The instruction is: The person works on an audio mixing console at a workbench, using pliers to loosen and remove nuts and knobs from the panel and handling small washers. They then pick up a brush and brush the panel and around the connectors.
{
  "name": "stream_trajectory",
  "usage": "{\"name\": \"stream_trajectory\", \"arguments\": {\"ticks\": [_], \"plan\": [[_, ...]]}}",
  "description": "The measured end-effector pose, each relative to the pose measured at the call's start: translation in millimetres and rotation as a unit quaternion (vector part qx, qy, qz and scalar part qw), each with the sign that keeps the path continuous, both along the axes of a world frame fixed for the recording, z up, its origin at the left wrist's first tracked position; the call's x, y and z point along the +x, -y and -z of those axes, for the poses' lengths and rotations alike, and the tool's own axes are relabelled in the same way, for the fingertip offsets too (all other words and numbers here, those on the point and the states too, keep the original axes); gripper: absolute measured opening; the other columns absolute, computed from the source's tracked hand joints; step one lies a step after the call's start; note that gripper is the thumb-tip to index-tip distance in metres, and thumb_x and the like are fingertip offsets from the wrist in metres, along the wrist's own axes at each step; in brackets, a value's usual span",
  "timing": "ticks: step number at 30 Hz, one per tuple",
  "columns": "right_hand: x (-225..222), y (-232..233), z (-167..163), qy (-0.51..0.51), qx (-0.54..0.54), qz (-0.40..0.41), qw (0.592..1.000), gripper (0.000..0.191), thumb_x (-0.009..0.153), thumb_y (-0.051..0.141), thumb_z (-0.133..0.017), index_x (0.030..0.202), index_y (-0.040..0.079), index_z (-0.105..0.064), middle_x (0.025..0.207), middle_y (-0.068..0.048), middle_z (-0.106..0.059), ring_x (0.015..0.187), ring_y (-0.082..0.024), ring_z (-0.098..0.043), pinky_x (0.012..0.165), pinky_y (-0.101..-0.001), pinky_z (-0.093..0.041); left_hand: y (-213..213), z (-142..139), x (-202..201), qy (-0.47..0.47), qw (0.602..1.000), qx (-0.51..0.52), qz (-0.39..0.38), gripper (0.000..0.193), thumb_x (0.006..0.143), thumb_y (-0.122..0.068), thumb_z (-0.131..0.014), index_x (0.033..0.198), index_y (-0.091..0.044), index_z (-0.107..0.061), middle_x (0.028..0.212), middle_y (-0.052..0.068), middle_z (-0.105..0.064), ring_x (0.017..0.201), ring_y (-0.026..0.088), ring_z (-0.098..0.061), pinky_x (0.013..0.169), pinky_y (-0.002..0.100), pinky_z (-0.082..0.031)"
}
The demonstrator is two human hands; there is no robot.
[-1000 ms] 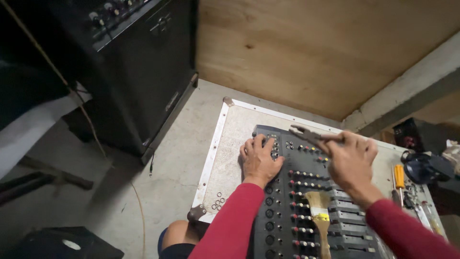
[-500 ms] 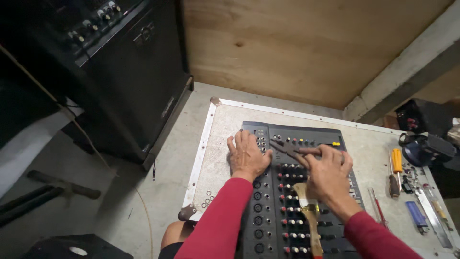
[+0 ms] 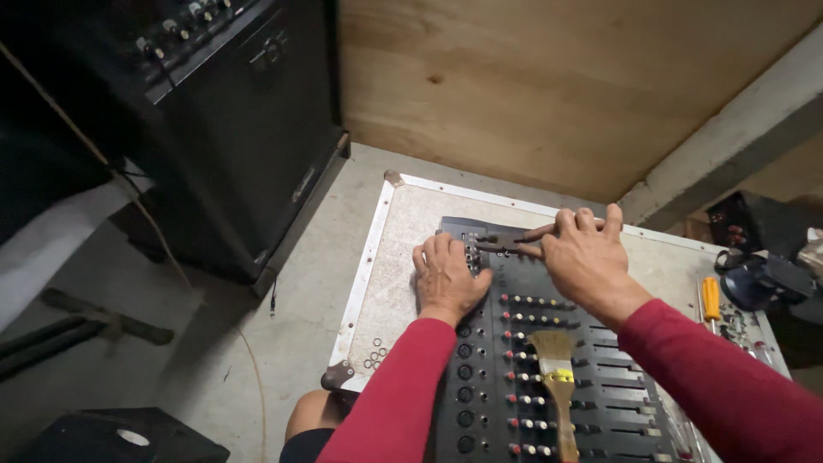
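A black audio mixer (image 3: 549, 360) with rows of knobs and sliders lies on a low speckled board (image 3: 403, 257). My left hand (image 3: 446, 276) rests flat on the mixer's upper left corner, thumb out to the right. My right hand (image 3: 587, 253) grips a pair of dark pliers (image 3: 501, 245), whose jaws point left at the jacks near the top edge, just beside my left thumb. A paintbrush (image 3: 557, 377) with a wooden handle lies on the mixer below my hands.
A large black speaker cabinet (image 3: 231, 129) stands at the left on the concrete floor. A plywood wall (image 3: 557, 77) rises behind. A yellow-handled screwdriver (image 3: 711, 300), small parts and a dark round object (image 3: 759, 279) lie at the right. Small washers (image 3: 374, 357) sit near the board's front left corner.
My right hand has brought the pliers left and down onto the mixer's top edge. My left hand has stayed on the upper left corner. The view has shifted slightly.
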State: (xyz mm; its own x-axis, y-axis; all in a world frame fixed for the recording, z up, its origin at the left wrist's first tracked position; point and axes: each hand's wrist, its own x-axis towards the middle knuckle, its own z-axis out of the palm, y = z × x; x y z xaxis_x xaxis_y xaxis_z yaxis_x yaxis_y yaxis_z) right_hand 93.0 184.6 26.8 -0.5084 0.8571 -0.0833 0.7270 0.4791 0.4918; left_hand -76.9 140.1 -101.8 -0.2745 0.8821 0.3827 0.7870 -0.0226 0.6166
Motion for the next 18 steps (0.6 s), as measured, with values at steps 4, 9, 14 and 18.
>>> {"name": "stream_trajectory", "arguments": {"ticks": [4, 9, 14, 18], "plan": [[-12, -7, -4, 0.036, -0.009, -0.023, 0.999, 0.025, 0.094, 0.024, -0.056, 0.105, 0.017, -0.078, 0.124, -0.008, -0.058, 0.128, -0.03, -0.051, 0.105, -0.0675, -0.026, 2, -3, -2, 0.01, 0.999, 0.033, -0.002, 0.053, 0.068, -0.043, -0.08, 0.099, -0.003, -0.063, 0.119, 0.015, -0.054, 0.122, 0.034, -0.044, 0.111, 0.052, -0.026], [-27, -12, -3, 0.095, -0.012, -0.029, 0.995, 0.024, 0.09, 0.024, -0.059, 0.105, 0.018, -0.078, 0.131, -0.01, -0.054, 0.133, -0.03, -0.046, 0.107, -0.0728, -0.022, 3, -3, -7, 0.024, 0.999, 0.039, -0.006, 0.056, 0.067, -0.044, -0.08, 0.1, -0.002, -0.062, 0.119, 0.015, -0.053, 0.121, 0.034, -0.044, 0.11, 0.052, -0.026], [-42, -11, -6, 0.158, -0.026, -0.03, 0.987, 0.023, 0.091, 0.026, -0.062, 0.105, 0.019, -0.078, 0.13, -0.009, -0.055, 0.132, -0.03, -0.047, 0.102, -0.0703, -0.028, 3, 1, -9, 0.039, 0.999, 0.018, -0.011, 0.057, 0.068, -0.045, -0.08, 0.102, -0.002, -0.06, 0.119, 0.014, -0.053, 0.122, 0.034, -0.044, 0.112, 0.051, -0.027], [-55, -9, -12, 0.18, -0.021, -0.046, 0.982, 0.025, 0.087, 0.027, -0.065, 0.108, 0.021, -0.077, 0.126, -0.008, -0.058, 0.129, -0.029, -0.049, 0.098, -0.0664, -0.032, 3, 5, -10, 0.038, 0.999, 0.026, -0.018, 0.059, 0.067, -0.045, -0.081, 0.102, -0.002, -0.06, 0.119, 0.015, -0.052, 0.122, 0.034, -0.044, 0.112, 0.053, -0.026]]}}
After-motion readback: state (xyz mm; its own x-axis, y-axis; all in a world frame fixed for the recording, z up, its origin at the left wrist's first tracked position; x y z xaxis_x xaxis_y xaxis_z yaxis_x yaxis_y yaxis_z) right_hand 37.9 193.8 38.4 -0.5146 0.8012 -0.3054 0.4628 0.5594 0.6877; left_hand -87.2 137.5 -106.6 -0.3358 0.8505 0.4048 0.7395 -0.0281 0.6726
